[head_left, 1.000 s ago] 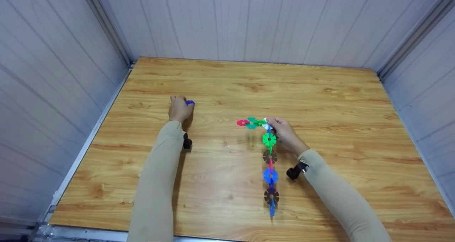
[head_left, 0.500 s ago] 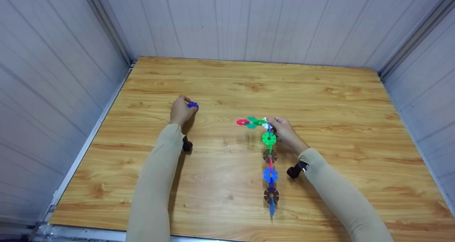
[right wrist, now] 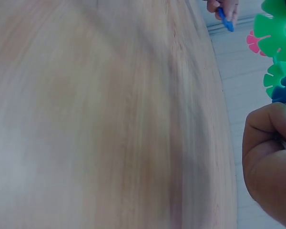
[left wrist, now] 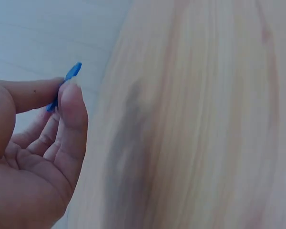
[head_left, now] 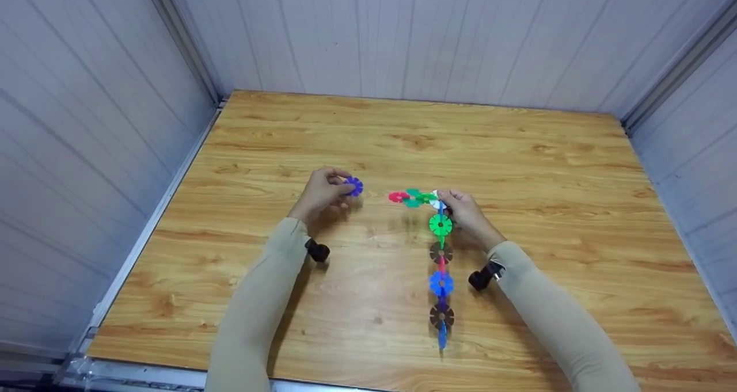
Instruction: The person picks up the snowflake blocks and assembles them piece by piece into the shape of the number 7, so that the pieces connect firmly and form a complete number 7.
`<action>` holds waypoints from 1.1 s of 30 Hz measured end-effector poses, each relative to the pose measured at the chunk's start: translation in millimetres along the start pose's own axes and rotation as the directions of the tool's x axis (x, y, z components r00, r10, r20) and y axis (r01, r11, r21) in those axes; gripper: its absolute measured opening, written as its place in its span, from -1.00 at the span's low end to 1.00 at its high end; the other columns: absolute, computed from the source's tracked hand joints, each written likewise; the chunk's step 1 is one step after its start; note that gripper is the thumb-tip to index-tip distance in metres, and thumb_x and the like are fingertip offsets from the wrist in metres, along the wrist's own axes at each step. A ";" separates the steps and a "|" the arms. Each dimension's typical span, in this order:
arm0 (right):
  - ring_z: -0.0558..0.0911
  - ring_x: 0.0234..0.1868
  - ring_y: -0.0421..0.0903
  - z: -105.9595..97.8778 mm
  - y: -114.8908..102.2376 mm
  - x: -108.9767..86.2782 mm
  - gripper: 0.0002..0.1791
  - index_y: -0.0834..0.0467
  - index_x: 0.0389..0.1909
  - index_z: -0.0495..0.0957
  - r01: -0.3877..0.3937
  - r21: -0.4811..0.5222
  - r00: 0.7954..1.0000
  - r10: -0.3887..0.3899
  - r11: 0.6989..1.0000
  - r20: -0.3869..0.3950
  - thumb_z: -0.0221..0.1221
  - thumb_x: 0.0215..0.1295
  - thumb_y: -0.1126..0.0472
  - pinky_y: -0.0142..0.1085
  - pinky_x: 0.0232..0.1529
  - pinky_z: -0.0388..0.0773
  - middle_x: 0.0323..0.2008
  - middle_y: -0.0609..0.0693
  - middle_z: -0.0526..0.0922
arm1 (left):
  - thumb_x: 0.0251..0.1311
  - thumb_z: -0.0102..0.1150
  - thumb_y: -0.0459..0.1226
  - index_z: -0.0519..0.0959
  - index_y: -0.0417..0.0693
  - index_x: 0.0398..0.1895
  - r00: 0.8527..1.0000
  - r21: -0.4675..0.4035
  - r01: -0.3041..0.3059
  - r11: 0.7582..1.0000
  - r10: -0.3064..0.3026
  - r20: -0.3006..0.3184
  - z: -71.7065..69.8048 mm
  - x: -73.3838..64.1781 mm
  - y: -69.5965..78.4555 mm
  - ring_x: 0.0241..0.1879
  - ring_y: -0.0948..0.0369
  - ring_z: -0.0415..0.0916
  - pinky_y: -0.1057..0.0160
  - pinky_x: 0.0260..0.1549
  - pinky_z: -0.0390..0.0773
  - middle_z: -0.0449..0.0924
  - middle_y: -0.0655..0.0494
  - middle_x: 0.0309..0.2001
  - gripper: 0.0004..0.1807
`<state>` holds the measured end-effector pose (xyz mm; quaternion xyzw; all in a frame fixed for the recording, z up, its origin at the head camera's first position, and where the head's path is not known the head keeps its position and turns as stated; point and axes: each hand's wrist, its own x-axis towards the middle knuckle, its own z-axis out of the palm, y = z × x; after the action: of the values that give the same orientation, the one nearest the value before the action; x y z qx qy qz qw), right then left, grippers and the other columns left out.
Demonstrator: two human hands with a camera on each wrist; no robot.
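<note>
Between thumb and index finger my left hand pinches a blue-violet notched disc, held above the table; the left wrist view shows the disc edge-on. My right hand grips a chain of interlocked notched discs at its corner, by a white disc. From that corner a short arm of green discs runs left to a red disc. Toward me runs a longer arm with a green disc, brown ones, a blue disc and a blue end piece. My right fingertips are partly hidden.
A wood-grain table lies under both hands. Pale panel walls enclose it at the back and on both sides. Each wrist carries a small black camera, one of them the left wrist camera.
My left hand has moved right and slightly toward me with the blue-violet disc, closer to the chain's red end. My right hand and the chain have stayed nearly still.
</note>
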<state>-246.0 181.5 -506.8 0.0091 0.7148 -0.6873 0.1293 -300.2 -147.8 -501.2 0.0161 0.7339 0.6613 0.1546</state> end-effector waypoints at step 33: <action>0.27 -0.65 -0.29 7.8 -2.3 -0.2 -0.58 0.13 -0.59 0.29 0.048 0.043 0.999 -0.048 0.998 0.013 -0.09 0.59 0.20 -0.47 -0.60 0.22 -0.67 -0.13 0.28 | 0.19 0.23 -0.56 0.53 -0.30 -0.29 0.993 -0.248 -0.105 0.963 0.114 0.021 67.2 -10.1 -0.6 -0.64 0.19 0.51 0.14 -0.55 0.66 0.56 -0.05 -0.45 -0.90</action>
<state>-244.9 173.7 -504.7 -0.0101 0.6989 -0.7054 0.1176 -273.8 -85.3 -504.9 0.0488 0.6413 0.7544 0.1315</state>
